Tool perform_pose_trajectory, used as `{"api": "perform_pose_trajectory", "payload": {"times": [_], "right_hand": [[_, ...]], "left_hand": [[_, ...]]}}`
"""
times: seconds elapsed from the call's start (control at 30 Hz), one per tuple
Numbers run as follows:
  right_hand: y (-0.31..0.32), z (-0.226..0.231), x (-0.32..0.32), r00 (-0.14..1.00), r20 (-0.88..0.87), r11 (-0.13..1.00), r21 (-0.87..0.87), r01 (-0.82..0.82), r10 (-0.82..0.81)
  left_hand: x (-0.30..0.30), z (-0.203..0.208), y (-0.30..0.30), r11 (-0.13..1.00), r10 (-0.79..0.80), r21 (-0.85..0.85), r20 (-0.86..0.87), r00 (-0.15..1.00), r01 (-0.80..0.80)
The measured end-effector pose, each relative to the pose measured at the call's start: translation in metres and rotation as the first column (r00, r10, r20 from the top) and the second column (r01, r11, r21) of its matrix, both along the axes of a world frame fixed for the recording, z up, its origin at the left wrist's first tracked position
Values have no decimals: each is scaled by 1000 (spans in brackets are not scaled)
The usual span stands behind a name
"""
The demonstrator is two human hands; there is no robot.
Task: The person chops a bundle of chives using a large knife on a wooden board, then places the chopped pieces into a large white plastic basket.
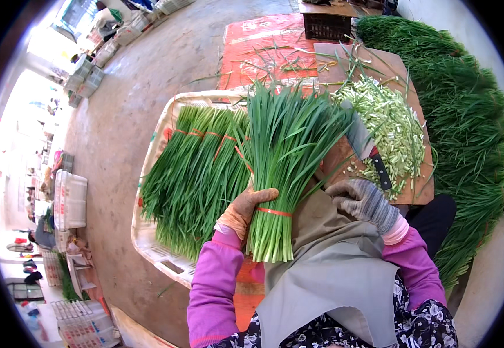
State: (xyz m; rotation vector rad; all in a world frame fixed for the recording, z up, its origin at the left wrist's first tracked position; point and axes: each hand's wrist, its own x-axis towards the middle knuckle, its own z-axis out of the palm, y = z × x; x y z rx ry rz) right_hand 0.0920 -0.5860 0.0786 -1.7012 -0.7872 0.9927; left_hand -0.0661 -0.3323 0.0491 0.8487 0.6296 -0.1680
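My left hand, in an orange-tan glove, is closed round a bunch of garlic chives. The bunch stands over my lap with pale cut stems down and green leaves fanning away. A red band circles its stems just below my thumb. My right hand, in a grey knitted glove, is at the right of my lap, fingers curled; what they hold, if anything, is hidden. Just beyond it, a knife with a black handle lies by chopped pale stem ends on a brown board.
At my left, a white plastic basket holds several banded chive bunches. Loose chives are heaped along the right wall. An orange-red sheet and a dark crate lie ahead. White crates stand far left.
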Motion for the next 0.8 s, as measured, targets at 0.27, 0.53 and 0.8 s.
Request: {"api": "perform_pose_trajectory", "payload": {"times": [0.27,0.53,0.8], "right_hand": [[36,-20,-17,964,-22,963,-42,-266,266],[132,22,-37,743,-633,837,513,191,218],[154,8,-71,574,-804,889,366,276,153]], "left_hand": [[-16,20,2,965,86,-253,36,996,-74],[-24,57,7,875,277,-451,169,946,-175],[-45,89,27,928,88,341,189,978,-149]]}}
